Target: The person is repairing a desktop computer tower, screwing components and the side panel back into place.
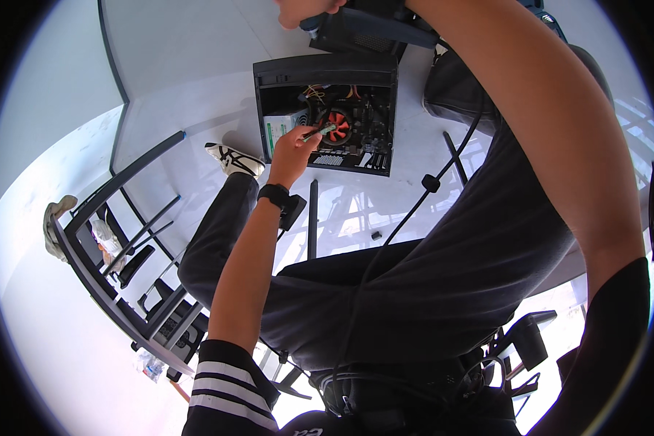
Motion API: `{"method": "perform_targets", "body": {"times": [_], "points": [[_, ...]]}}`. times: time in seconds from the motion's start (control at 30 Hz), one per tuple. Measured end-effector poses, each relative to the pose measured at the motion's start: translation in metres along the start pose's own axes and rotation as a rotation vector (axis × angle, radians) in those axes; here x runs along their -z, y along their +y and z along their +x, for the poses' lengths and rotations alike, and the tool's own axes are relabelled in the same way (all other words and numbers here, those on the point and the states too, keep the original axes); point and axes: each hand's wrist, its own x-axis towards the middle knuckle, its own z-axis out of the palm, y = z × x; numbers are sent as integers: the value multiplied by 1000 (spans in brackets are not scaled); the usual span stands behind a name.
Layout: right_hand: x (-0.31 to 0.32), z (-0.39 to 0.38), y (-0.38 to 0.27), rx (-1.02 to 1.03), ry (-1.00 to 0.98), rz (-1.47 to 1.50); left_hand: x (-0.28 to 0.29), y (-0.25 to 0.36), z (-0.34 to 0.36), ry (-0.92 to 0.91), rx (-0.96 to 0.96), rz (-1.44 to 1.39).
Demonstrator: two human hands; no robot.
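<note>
An open black computer case [261, 71] lies on the pale floor, its inside facing up. In it are a red-bladed fan [339, 122], a power supply [277, 129] with a green and white label, and several thin coloured wires. Over the case, my left hand [291, 158] is closed in a pinch on a small green circuit board [328, 129], close to the fan. What kind of board it is, I cannot make out. At the top edge, beyond the case, my right hand [305, 10] is partly cut off by the frame, and its fingers are mostly hidden.
Behind the case lies a dark, vented box-like thing [341, 38]. To the left are a white shoe [236, 161] and a dark metal-framed rack or table [98, 200] with things on it. A black cable [396, 229] runs across my lap. Part of a blue object [551, 22] shows at top right.
</note>
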Motion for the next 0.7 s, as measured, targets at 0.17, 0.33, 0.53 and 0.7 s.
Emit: {"method": "perform_targets", "body": {"times": [0.17,0.33,0.53,0.7], "points": [[3,-9,-2,-26,3,4,-8,8,0,64,-20,-8],[1,-2,1,27,-19,-4,-12,8,-3,54,-72,-45],[-2,0,-1,-17,-70,3,-22,13,-13,-59,-109,98],[-4,2,0,9,-52,0,-34,3,-18,-99,-86,116]]}}
